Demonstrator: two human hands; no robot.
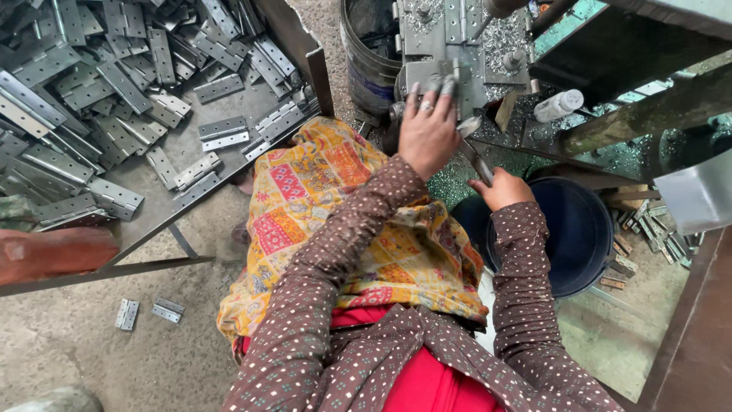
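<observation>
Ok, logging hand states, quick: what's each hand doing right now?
Left hand: open, fingers spread, pressing a metal hinge on the machine.
Right hand: closed around a metal lever handle.

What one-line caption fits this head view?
Left hand presses a metal hinge on the machine; right hand grips a lever.

Both arms wear long brown sleeves (320,297) speckled with small white and orange dots. A ring sits on the left hand (427,133). Red clothing (419,381) shows beneath.
</observation>
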